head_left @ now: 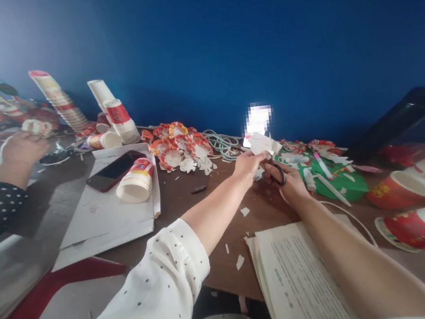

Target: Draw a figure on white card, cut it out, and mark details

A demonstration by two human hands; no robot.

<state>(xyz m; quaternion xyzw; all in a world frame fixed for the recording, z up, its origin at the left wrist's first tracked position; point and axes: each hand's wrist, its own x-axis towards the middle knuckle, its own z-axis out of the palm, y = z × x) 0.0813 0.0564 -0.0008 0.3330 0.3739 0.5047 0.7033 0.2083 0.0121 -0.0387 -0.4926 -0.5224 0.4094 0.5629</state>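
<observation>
Near the far edge of the brown table, my left hand holds up a white piece of paper cup, its fingers closed on the lower edge. Close beside it on the right, my right hand grips scissors by their dark handles. The blades are mostly hidden behind the piece and my fingers, so I cannot tell whether they touch it. A bright blurred screen stands behind the piece. Small white paper scraps lie on the table below my hands.
Left of my hands is a pile of cut red-and-white cup pieces. A cardboard sheet bears a phone and a paper cup. An open book lies under my right forearm. Red cups stand right. A co-worker's hand works far left.
</observation>
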